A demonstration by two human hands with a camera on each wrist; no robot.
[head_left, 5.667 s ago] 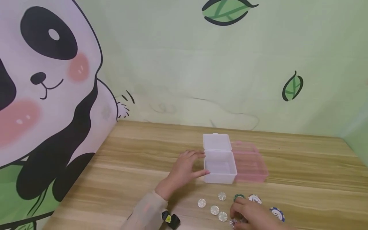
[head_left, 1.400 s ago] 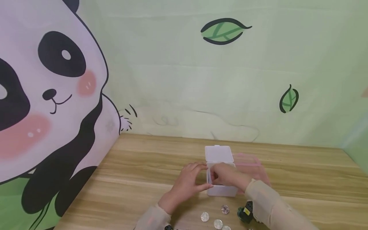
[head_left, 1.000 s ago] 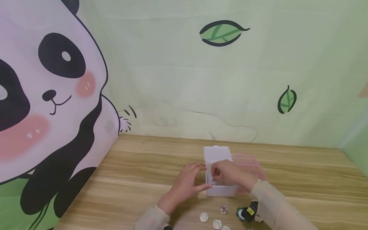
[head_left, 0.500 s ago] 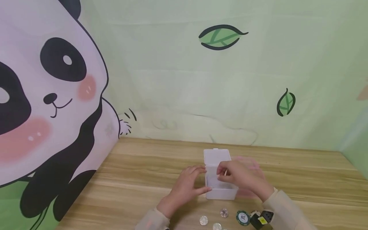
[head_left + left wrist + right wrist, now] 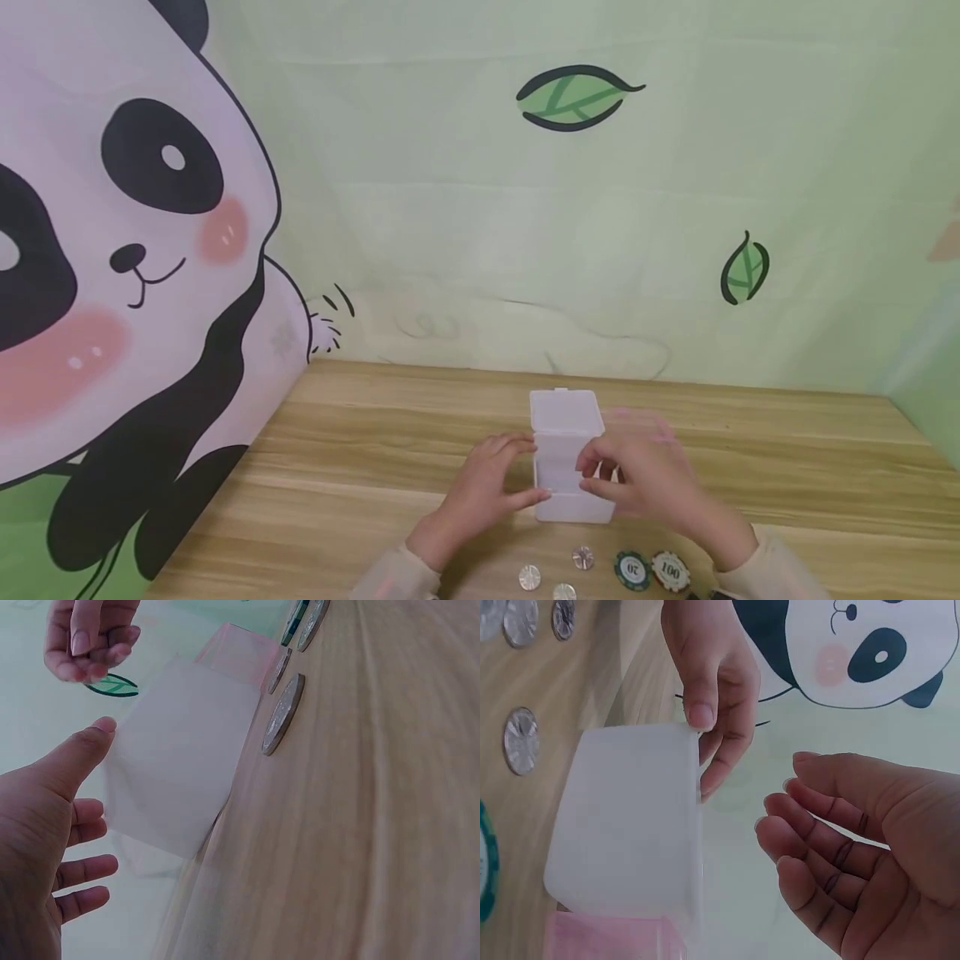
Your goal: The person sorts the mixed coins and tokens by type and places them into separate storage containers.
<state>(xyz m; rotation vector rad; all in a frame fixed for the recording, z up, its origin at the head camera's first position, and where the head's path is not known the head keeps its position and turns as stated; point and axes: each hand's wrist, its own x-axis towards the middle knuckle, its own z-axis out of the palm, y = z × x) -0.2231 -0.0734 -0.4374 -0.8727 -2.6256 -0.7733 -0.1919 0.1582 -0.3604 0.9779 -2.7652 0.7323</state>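
Note:
In the head view a white plastic box (image 5: pixel 573 508) stands with its lid (image 5: pixel 566 412) tipped back. My left hand (image 5: pixel 483 479) holds the box at its left side, thumb on the front rim corner and fingers toward the back corner. My right hand (image 5: pixel 637 475) is raised over the box's right side, fingers loosely bent; the right wrist view shows nothing in the fingers (image 5: pixel 802 847). In front of the box lie silver coin-like discs (image 5: pixel 529 577), a green poker chip (image 5: pixel 632 571) marked 20 and a white poker chip (image 5: pixel 671 572) marked 100.
A translucent pink box (image 5: pixel 663 429) stands against the right side of the white one, partly hidden behind my right hand. The wooden table (image 5: pixel 390 417) meets a green backdrop (image 5: pixel 450 208) printed with a panda and leaves.
My right hand, earlier among the discs and then down inside the white box, has come up and back to the right. The 100 chip is uncovered. My left hand stays at the box.

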